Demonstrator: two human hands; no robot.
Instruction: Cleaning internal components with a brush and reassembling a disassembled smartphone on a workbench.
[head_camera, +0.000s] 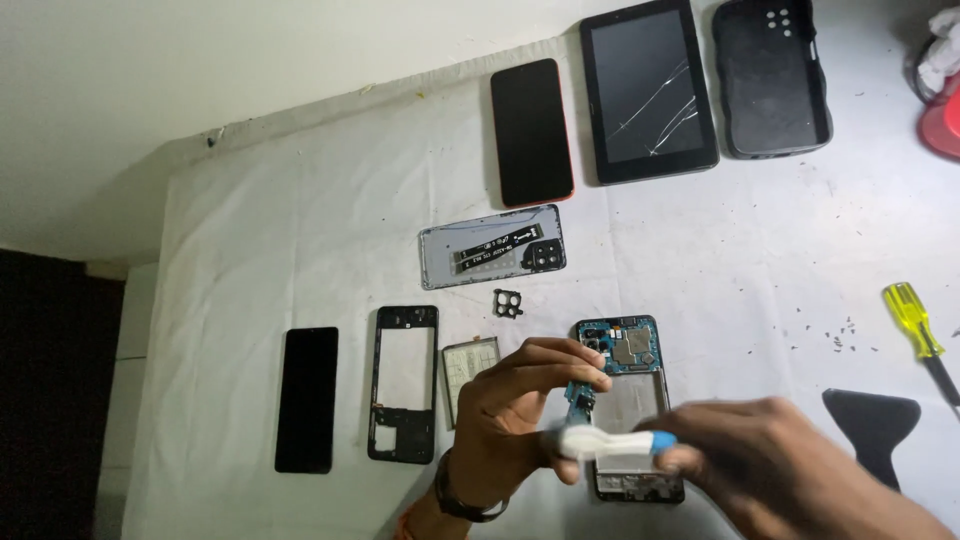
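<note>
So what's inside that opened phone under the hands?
In the opened phone, a blue circuit board fills the top, with a pale bare bay below. The left hand, right hand and white tool hide the middle.

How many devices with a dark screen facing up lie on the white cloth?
3. A black phone lies at the left, a phone with an orange edge at the top centre, and a cracked tablet to its right. Hands may hide others.
</note>
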